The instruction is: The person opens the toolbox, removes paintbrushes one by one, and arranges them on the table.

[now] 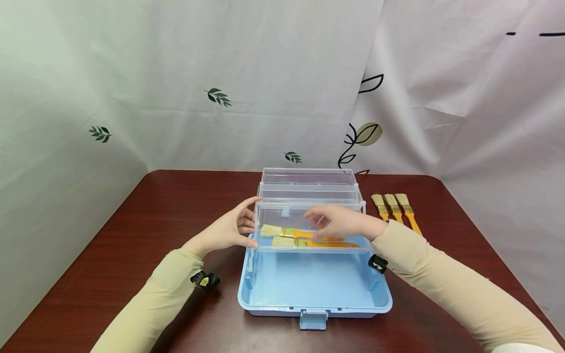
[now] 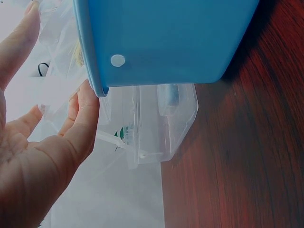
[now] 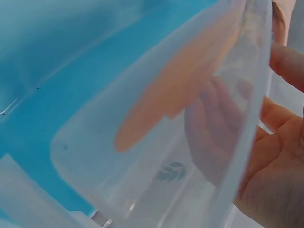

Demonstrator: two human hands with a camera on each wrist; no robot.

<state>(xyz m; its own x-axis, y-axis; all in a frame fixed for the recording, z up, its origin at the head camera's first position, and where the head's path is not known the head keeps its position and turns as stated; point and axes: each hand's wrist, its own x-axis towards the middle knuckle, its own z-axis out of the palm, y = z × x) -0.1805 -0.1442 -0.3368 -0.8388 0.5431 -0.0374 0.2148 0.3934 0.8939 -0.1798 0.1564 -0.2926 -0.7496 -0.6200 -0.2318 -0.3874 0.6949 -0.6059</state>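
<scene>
A light-blue toolbox (image 1: 309, 284) stands open on the table, its front clear plastic tray (image 1: 304, 250) raised above the base. Two paintbrushes lie side by side in that tray: a rear paintbrush (image 1: 288, 232) and a front paintbrush (image 1: 326, 243), both with orange handles and pale bristles. My left hand (image 1: 227, 228) holds the tray's left end, thumb at the front corner and forefinger at the rear. Over the brush handles hovers my right hand (image 1: 340, 220), fingers spread and loosely bent, gripping nothing. Through the tray wall, the right wrist view shows an orange handle (image 3: 175, 80), blurred.
Three more paintbrushes (image 1: 393, 208) lie on the table to the right, partly hidden by the right sleeve. More clear tiers (image 1: 309, 176) rise behind the front tray. A latch (image 1: 313, 319) hangs at the toolbox's front. Printed cloth (image 1: 265, 122) stands behind the dark-red table (image 1: 198, 191).
</scene>
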